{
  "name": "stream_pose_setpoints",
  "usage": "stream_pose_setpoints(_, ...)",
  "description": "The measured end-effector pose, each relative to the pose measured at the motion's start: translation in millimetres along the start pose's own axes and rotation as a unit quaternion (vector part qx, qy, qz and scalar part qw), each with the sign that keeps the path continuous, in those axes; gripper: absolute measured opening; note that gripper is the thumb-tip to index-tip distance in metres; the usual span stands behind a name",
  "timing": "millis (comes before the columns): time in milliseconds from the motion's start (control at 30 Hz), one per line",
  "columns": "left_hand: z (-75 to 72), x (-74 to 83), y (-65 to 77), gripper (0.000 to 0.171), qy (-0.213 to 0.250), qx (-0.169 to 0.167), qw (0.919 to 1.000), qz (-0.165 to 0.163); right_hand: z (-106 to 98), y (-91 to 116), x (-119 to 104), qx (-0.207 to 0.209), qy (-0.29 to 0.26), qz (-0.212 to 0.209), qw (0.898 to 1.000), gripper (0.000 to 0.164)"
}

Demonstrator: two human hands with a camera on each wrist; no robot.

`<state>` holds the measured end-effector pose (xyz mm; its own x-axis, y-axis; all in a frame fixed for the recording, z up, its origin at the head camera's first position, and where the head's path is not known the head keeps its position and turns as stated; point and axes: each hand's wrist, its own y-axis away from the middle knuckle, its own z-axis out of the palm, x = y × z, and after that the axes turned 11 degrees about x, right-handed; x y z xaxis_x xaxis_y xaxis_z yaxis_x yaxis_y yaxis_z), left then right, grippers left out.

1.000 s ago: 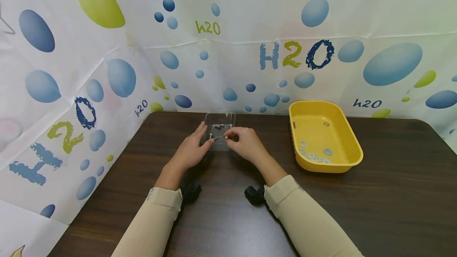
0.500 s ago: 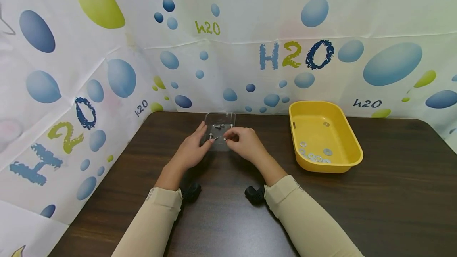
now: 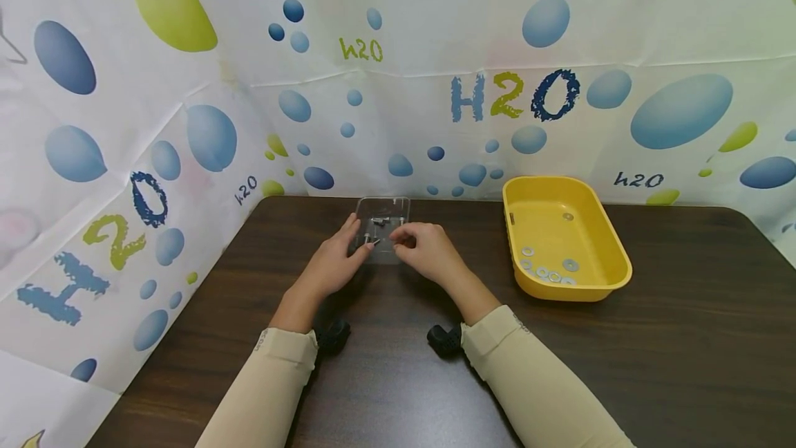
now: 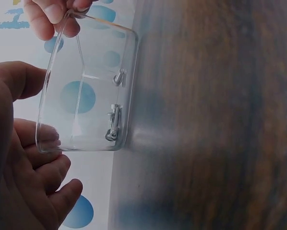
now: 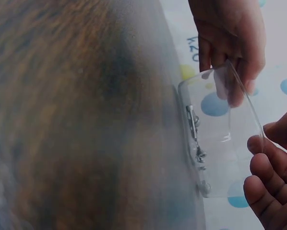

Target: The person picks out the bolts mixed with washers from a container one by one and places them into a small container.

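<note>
A clear plastic box (image 3: 398,206) sits at the table's back middle, with several metal screws (image 4: 113,123) lying along its bottom. My left hand (image 3: 332,263) grips the box's left side, thumb at the near edge and fingers round the outer wall. A small screw (image 3: 376,241) shows by the left thumb tip. The right hand (image 3: 430,247) is at the box's right near corner, with curled thumb and index fingertip close together over it. In the right wrist view, the right fingers (image 5: 261,165) are right at the rim. I cannot tell whether they pinch anything.
On the right stands a yellow basin (image 3: 612,247) with several flat washers (image 3: 570,265) on its bottom. The dark wood table (image 3: 379,379) runs back to a white patterned sheet (image 3: 423,123) hung behind and along the left.
A small metal piece at the right fingertips first sank a little, then went out of sight. Both hands and the box have stayed almost still.
</note>
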<state>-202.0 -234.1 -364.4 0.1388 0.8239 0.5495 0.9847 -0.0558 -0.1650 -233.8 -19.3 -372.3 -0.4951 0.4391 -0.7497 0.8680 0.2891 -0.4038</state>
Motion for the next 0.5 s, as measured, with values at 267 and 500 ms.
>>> stream_pose_setpoints(267,1.2,-1.1,-0.8,0.072,0.004,0.011,0.9999,0.008,-22,-1,-6,0.023,0.012,0.001,1.0,0.019)
stream_pose_setpoints(500,0.5,-1.3,0.6,0.069,0.011,0.025,0.9994,0.022,-59,-1,-6,0.073,0.026,0.001,0.997,0.017)
